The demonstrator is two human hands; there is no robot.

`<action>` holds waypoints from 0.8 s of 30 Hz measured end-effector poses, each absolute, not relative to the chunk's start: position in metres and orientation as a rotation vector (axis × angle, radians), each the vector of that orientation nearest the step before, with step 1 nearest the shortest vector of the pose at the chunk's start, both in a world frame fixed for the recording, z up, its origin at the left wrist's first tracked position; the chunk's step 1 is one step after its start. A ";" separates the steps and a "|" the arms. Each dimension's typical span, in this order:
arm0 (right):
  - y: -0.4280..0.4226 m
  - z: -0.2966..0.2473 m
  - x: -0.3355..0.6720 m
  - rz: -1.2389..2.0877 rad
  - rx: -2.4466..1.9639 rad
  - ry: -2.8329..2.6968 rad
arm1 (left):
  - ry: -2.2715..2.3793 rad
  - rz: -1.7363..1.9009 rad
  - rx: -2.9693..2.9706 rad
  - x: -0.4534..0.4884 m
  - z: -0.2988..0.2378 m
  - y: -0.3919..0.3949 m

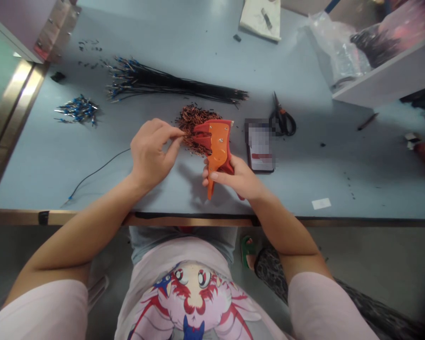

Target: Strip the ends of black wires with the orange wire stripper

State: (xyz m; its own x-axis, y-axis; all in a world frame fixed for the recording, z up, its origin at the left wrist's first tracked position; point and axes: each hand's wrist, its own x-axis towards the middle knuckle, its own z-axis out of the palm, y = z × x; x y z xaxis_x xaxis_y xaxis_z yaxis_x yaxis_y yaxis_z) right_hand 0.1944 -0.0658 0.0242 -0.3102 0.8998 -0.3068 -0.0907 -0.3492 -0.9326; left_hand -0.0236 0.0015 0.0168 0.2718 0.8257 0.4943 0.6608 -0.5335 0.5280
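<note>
Orange plastic wire stripper (216, 141) sits clamped in the right hand (232, 177); the left hand (152, 153) pinches its fingertips together beside the stripper's jaws, whatever they hold too thin to see. Over the heap of copper-coloured wire offcuts (198, 123), a slipped pinch could scatter pieces toward the black wire bundle (173, 82) beyond.

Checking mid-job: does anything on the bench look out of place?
One black wire with a blue terminal lies alone by the left hand, apart from the black wire bundle. Copper wire scraps sit loose in a heap under the orange wire stripper in the right hand.
</note>
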 end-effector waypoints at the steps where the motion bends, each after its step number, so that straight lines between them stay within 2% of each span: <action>1: -0.066 0.025 0.194 1.763 -1.170 -1.125 | 1.378 1.110 2.319 -0.024 0.017 0.001; 24: -0.071 0.027 0.193 1.776 -1.088 -1.245 | 1.313 1.087 2.327 -0.019 0.019 -0.003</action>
State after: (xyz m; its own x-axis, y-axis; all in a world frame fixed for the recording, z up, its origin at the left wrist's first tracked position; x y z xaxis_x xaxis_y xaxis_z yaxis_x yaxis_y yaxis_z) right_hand 0.1929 -0.0712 0.0268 -0.4026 0.8835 -0.2396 -0.0761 -0.2931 -0.9530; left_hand -0.0194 -0.0032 0.0194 0.3130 0.8181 0.4824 0.6265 -0.5596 0.5426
